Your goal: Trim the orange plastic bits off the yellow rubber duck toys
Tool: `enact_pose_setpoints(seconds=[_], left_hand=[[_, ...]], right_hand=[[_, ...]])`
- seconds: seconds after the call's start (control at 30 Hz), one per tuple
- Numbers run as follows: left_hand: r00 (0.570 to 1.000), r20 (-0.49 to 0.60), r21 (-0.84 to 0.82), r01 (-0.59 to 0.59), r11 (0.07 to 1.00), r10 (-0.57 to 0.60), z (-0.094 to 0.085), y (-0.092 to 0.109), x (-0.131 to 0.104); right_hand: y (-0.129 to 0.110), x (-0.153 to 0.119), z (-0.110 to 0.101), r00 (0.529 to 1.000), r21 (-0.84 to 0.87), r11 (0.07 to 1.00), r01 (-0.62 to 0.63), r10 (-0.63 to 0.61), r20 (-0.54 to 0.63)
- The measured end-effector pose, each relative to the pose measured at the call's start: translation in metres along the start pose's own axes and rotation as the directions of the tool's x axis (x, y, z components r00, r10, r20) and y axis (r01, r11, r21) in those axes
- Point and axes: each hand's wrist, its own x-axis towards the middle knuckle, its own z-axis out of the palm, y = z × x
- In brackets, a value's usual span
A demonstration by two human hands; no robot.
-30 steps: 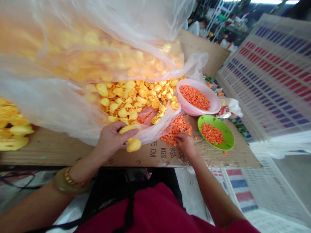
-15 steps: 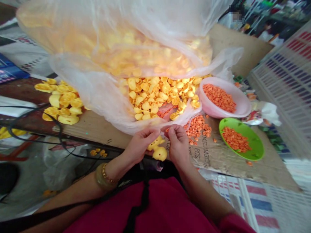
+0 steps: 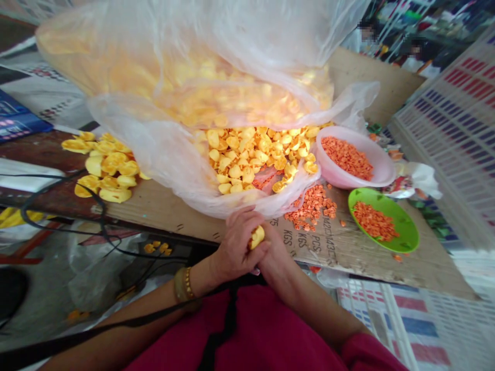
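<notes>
Clear plastic bag (image 3: 139,139), glossy yellow shells (image 3: 247,159) inside; pink bowl (image 3: 382,172) and green plate (image 3: 408,234), right, hold crumbly orange bits (image 3: 373,219). Left hand's (image 3: 235,247) grip closed round yellow piece (image 3: 257,237); right's (image 3: 273,252) unclear.

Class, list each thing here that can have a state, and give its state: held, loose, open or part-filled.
Left hand: curled around a yellow piece
Right hand: against the left, fingers largely hidden
Plastic bag: open in front, yellow pieces showing
Pink bowl: upright, part-filled
Green dish: part-filled
Orange bits by the bag: loose, heaped
Cardboard: laid flat beneath
</notes>
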Motion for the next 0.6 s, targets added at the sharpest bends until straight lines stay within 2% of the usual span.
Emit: enact_pose_setpoints(seconds=[0.03, 0.07, 0.1, 0.17, 0.2, 0.23, 0.27, 0.33, 0.4, 0.5, 0.6], left_hand=[[0.990, -0.094, -0.108, 0.091, 0.990, -0.101, -0.003, -0.002, 0.003], [0.954, -0.156, -0.258, 0.211, 0.943, -0.256, -0.008, -0.003, 0.008], [0.887, -0.167, -0.424, 0.330, 0.843, -0.431, -0.013, -0.004, 0.013], [0.716, -0.041, -0.689, 0.485, 0.539, -0.697, -0.026, -0.005, 0.024], [0.647, 0.050, -0.758, 0.520, 0.394, -0.760, -0.032, -0.006, 0.028], [0.601, 0.124, -0.796, 0.535, 0.282, -0.790, -0.036, -0.007, 0.030], [0.573, 0.177, -0.815, 0.541, 0.207, -0.800, -0.039, -0.008, 0.032], [0.558, 0.249, -0.819, 0.558, 0.135, -0.792, -0.040, -0.011, 0.031], [0.545, 0.291, -0.799, 0.591, 0.114, -0.787, -0.037, -0.014, 0.028], [0.494, 0.293, -0.772, 0.628, 0.103, -0.818, -0.030, -0.015, 0.026], [0.441, 0.298, -0.753, 0.653, 0.075, -0.847, -0.026, -0.015, 0.025]], right_hand=[[-0.002, -0.003, -0.001, 1.000, 0.027, 0.999, -0.028, 0.028, -0.002], [-0.003, -0.005, -0.004, 0.995, 0.109, 0.989, -0.096, 0.098, -0.015], [-0.006, -0.007, -0.008, 0.981, 0.224, 0.958, -0.180, 0.190, -0.026], [-0.012, -0.010, -0.018, 0.931, 0.463, 0.827, -0.319, 0.365, -0.010], [-0.016, -0.011, -0.022, 0.904, 0.557, 0.748, -0.362, 0.427, 0.013], [-0.020, -0.013, -0.025, 0.889, 0.612, 0.693, -0.381, 0.457, 0.035], [-0.024, -0.015, -0.026, 0.890, 0.621, 0.684, -0.382, 0.453, 0.048], [-0.031, -0.020, -0.025, 0.912, 0.572, 0.734, -0.366, 0.406, 0.063], [-0.034, -0.025, -0.021, 0.946, 0.470, 0.829, -0.303, 0.321, 0.045], [-0.035, -0.029, -0.020, 0.992, 0.249, 0.960, -0.125, 0.129, 0.002], [-0.032, -0.029, -0.025, 0.998, 0.061, 0.997, 0.046, -0.048, 0.028]])
